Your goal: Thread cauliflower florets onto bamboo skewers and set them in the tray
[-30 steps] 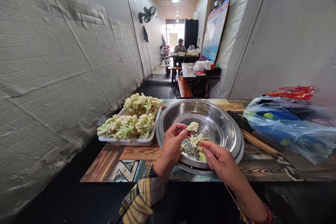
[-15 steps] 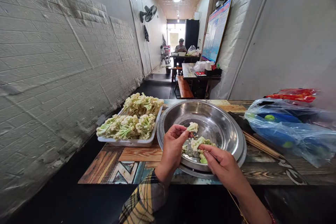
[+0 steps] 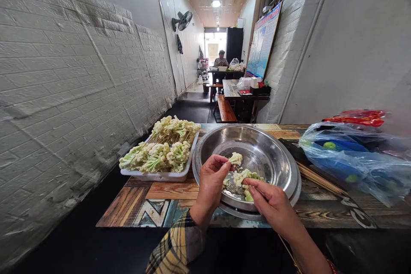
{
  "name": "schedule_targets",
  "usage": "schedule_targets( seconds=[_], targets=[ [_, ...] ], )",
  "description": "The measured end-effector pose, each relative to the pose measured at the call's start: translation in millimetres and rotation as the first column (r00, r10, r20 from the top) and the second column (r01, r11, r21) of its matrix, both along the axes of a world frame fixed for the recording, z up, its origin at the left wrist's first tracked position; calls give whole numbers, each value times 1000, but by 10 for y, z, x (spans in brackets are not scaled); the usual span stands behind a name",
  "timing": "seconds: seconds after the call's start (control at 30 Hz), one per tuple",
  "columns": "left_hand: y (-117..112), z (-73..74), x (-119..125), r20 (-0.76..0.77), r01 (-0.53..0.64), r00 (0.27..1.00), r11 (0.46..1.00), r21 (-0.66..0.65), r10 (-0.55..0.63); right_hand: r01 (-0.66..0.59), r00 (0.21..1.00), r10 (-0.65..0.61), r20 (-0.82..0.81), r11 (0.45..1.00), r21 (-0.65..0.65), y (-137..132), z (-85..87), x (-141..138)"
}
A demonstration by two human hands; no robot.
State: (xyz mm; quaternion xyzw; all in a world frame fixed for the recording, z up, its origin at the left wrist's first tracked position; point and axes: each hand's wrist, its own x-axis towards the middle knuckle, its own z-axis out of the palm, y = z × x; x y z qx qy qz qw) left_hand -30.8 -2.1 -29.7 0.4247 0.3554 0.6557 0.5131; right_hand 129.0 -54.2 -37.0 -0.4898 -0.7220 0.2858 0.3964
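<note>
One small cauliflower floret [image 3: 236, 159] is seen, in the head view, pinched by the fingers of the left hand [image 3: 212, 182], its curds turned to the right and held above the basin [image 3: 253, 145]. A thin skewer [image 3: 287, 249] is clamped between the fingers of the right hand [image 3: 269, 201]; its long axis is slanted from lower right to upper left, toward the floret, which lies up and to the left of the right fingers. The floret is nearer to the left hand; whether it is touched by the skewer's tip cannot be told. Below, loose pieces [image 3: 239, 177] are gathered in the basin, which is round, smooth and of shiny metal. Knobbly, pale-green-stalked cauliflower [image 3: 159, 157] is heaped in a white, shallow tray [image 3: 167, 177]. Both vessels are carried by a wood-patterned desk [image 3: 170, 188]; slim straight sticks [image 3: 321, 180] are laid at the right, beside a crinkled, translucent bag [image 3: 346, 154].
</note>
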Motion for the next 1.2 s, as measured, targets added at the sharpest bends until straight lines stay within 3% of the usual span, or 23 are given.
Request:
schedule_targets(
  seconds=[0.57,0.77,1.2],
  targets=[
    [-10,-1,-7,-24,-26,999,1000,3,26,25,1000,-25,14,1000,0,-2,11,-14],
    [-31,21,-15,-48,-43,998,999,28,44,36,999,-37,9,998,59,11,10,-21],
    [-43,30,-14,-74,17,997,1000,-8,-17,39,998,-37,-41,998,48,-12,17,0]
  ],
)
